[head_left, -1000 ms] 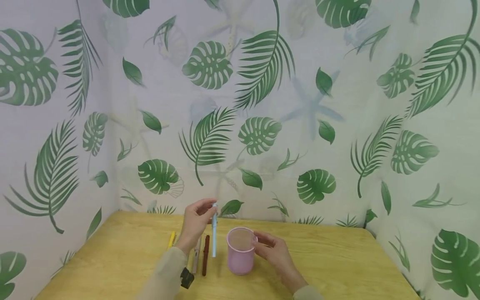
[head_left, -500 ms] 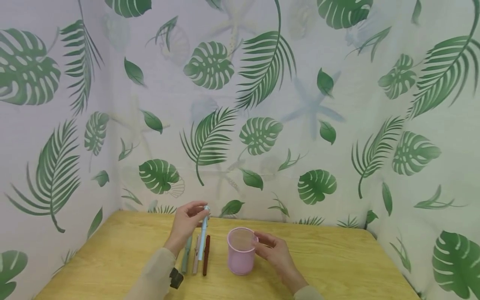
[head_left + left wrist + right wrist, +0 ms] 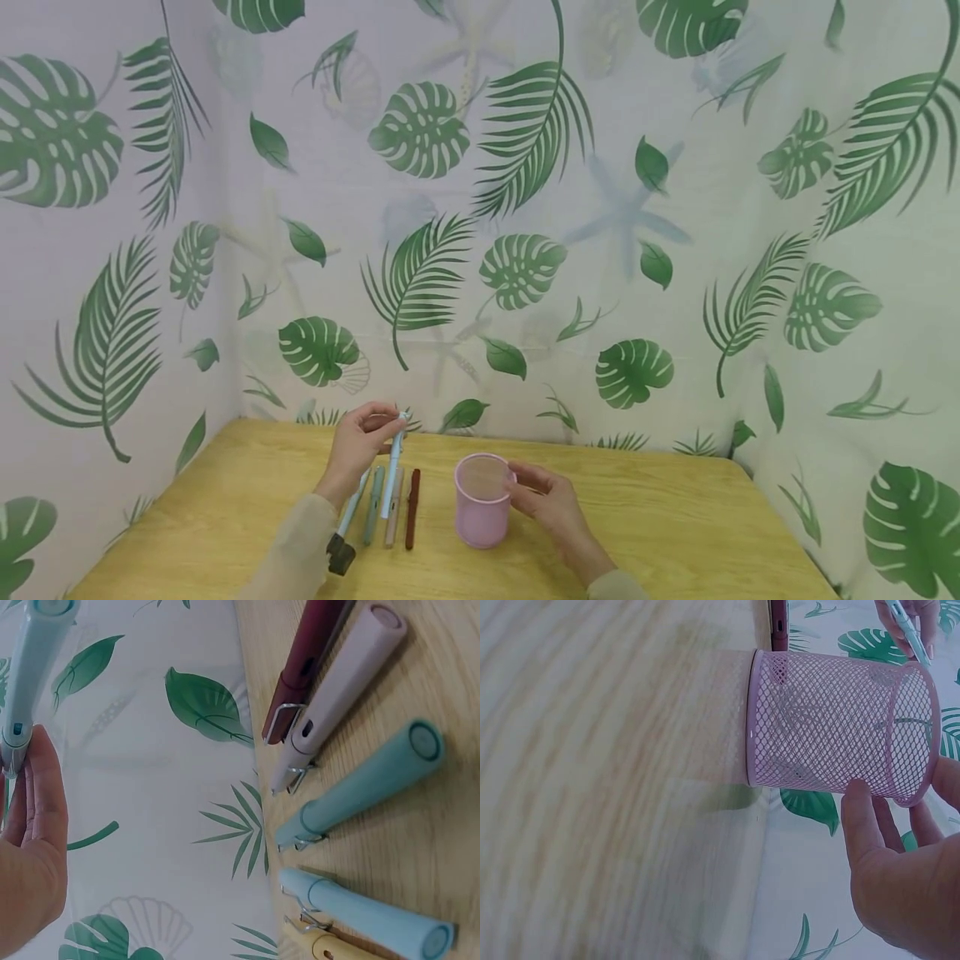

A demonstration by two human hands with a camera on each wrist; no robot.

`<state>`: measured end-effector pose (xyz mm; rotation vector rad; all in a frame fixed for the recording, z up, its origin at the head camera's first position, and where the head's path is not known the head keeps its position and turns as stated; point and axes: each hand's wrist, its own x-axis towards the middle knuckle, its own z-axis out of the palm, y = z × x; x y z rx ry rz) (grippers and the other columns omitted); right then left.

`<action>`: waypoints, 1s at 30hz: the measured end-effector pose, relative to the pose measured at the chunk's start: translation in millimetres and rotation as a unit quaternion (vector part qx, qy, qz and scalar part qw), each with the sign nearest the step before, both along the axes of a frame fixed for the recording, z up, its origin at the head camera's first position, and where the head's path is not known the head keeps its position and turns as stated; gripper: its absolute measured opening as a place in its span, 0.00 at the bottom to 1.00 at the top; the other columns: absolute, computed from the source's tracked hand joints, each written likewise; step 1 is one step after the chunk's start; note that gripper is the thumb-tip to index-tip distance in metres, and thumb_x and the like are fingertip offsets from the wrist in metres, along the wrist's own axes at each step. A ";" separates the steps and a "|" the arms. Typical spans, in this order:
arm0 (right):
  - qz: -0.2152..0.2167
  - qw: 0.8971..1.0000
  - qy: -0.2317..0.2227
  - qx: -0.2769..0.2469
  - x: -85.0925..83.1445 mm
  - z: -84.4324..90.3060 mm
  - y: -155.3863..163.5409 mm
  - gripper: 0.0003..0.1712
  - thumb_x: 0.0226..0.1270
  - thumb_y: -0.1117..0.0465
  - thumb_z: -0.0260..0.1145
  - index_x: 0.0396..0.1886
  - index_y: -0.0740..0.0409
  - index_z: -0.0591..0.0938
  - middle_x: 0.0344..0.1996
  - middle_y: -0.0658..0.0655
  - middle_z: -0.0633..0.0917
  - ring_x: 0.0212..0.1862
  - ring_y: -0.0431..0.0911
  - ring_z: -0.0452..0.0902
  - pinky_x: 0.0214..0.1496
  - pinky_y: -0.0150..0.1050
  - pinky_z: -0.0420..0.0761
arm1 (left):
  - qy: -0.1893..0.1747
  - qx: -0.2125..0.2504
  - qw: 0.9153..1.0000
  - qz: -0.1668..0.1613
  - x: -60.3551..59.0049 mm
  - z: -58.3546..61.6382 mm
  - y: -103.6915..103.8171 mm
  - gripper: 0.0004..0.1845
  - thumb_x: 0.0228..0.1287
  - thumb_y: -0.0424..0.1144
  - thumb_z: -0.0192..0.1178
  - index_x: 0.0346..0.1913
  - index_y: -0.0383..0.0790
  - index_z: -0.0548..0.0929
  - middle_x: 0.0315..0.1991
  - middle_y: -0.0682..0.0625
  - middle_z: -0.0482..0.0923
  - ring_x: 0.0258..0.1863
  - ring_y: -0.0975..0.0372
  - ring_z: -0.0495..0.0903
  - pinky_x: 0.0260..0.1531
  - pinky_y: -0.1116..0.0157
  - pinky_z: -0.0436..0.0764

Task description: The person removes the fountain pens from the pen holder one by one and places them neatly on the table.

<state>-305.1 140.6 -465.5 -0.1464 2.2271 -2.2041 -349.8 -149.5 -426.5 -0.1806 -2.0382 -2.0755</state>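
Note:
My left hand (image 3: 354, 450) pinches a light blue pen (image 3: 393, 479) near its upper end; the pen hangs slightly tilted above the row of pens. With thumb and fingers, my right hand (image 3: 551, 510) grips the rim and side of a pink mesh pen holder (image 3: 832, 724), which stands upright on the table. Nearest the holder lies a dark red pen (image 3: 412, 510), then a pale pinkish pen (image 3: 341, 694), a grey-green pen (image 3: 367, 780) and a second light blue pen (image 3: 367, 911). A yellow pen (image 3: 334, 946) shows partly at the left wrist view's bottom edge.
The wood-grain table (image 3: 660, 533) meets a white curtain (image 3: 525, 400) with green leaf prints at the back; similar cloth hangs at both sides. A black wrist camera (image 3: 341, 554) sits under the left forearm, close to the near ends of the pens.
My left hand has carried the light blue pen leftward, from beside the holder to over the row, its lower end now tilted left. The right hand and the holder have stayed put.

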 end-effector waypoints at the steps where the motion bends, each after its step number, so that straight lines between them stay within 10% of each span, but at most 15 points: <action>1: -0.001 1.000 0.000 0.000 -0.1 -0.3 0.1 0.26 0.66 0.64 0.68 0.60 0.71 0.76 0.56 0.71 0.80 0.50 0.45 0.82 0.53 0.42 0.84 | -0.002 -0.003 1.000 0.001 0.0 -0.3 -1.2 0.12 0.62 0.32 0.67 0.46 0.30 0.81 0.38 0.44 0.87 0.35 0.60 0.86 0.32 0.64 0.86; 30: -0.004 1.000 0.001 -0.002 -0.4 -1.3 -0.7 0.26 0.66 0.62 0.68 0.60 0.71 0.77 0.57 0.72 0.79 0.49 0.45 0.82 0.53 0.43 0.84 | -0.028 -0.090 0.996 -0.008 8.0 -4.3 -48.9 0.20 0.65 0.32 0.63 0.59 0.31 0.78 0.56 0.37 0.80 0.45 0.62 0.83 0.43 0.69 0.83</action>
